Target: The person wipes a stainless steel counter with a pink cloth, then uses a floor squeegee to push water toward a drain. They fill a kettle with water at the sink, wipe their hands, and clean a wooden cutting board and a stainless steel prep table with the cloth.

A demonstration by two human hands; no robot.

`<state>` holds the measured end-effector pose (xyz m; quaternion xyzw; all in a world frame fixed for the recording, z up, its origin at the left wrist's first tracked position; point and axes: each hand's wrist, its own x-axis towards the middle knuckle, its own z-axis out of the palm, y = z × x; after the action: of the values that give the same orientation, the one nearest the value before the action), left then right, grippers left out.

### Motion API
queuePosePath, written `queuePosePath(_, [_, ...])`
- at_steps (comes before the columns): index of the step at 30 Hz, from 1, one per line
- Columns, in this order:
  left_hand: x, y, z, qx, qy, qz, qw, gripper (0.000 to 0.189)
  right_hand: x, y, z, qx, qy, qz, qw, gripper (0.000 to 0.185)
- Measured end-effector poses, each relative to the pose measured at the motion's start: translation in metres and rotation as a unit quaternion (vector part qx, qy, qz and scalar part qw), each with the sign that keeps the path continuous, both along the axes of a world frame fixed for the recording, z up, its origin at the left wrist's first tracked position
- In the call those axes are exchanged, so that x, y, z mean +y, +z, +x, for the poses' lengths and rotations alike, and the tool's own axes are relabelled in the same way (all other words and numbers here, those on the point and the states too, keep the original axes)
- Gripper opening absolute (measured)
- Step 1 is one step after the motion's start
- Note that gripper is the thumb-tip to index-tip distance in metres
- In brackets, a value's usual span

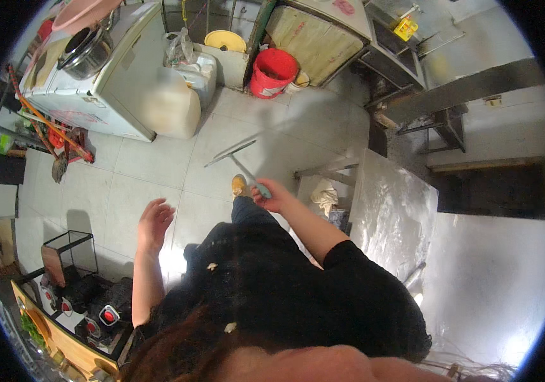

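Observation:
A small squeegee [242, 164] with a grey-green handle and a long thin blade is held in my right hand [272, 195], its fingers closed around the handle's end. The blade points away from me, above the tiled floor. My left hand [155, 220] hangs over the floor at my left with bent fingers and nothing in it. Below the squeegee shows a yellowish shoe [238, 185] under a dark trouser leg.
A white chest appliance [124, 90] bears a steel pot [88, 52]. Beside it stand plastic jugs [172, 110]; farther right is a red bucket [273, 71]. A metal-topped table [392, 205] is at my right, a black-framed rack [69, 241] at lower left.

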<state>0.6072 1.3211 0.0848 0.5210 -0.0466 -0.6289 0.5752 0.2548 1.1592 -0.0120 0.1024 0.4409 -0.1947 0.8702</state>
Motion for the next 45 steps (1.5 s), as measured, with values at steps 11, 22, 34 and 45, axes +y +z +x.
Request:
queuePosePath(11, [-0.217, -0.009, -0.023, 0.024, -0.063, 0.045, 0.997, 0.028, -0.228, -0.009, 0.034, 0.007, 0.031, -0.020, 0.999, 0.026])
queuePosePath(22, [-0.362, -0.032, 0.073, -0.017, 0.003, 0.056, 0.998, 0.026, -0.448, -0.064, 0.177, -0.011, 0.000, 0.005, 1.000, 0.030])
queuePosePath(34, [-0.406, -0.020, 0.088, -0.073, 0.190, 0.150, 0.968, 0.032, -0.563, -0.125, 0.350, 0.084, 0.265, 0.008, 0.961, 0.018])
queuePosePath(45, [-0.335, -0.053, -0.065, -0.074, 0.398, 0.336, 0.851, 0.028, -0.606, -0.155, 0.496, 0.061, 0.430, 0.040, 0.900, 0.039])
